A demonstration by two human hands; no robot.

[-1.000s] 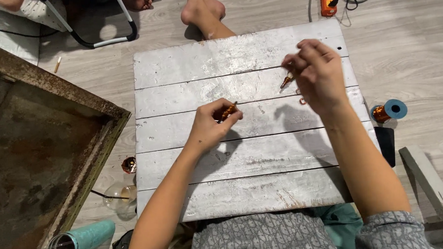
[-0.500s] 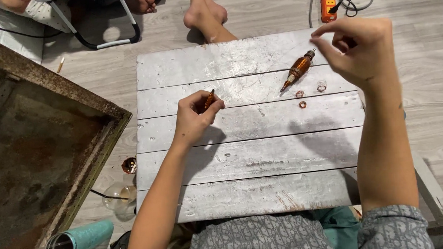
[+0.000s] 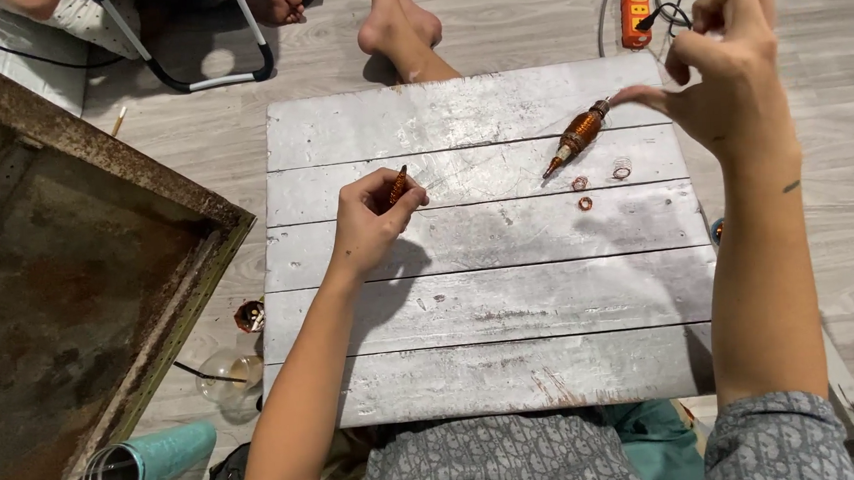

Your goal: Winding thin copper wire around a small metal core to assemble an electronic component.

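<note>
My left hand (image 3: 370,218) rests on the white plank table (image 3: 487,295) and pinches a small copper-wound piece (image 3: 399,185) upright between thumb and fingers. My right hand (image 3: 726,64) is raised above the table's far right corner, fingers pinched together; a very thin wire may run from them, but I cannot tell. Just left of it lies a copper-wound spindle (image 3: 579,134) at a slant. Three small copper wire rings (image 3: 599,184) sit on the planks below the spindle.
A rusty metal tray (image 3: 74,284) stands on the left. A teal tumbler (image 3: 144,464) and a glass bulb (image 3: 227,378) lie on the floor. An orange power strip (image 3: 636,5) with cables is at the back. Another person's bare feet (image 3: 398,25) touch the table's far edge.
My right hand let go of the spindle, which now lies on the table, and rose up and to the right. My left hand shifted slightly left and up with its piece.
</note>
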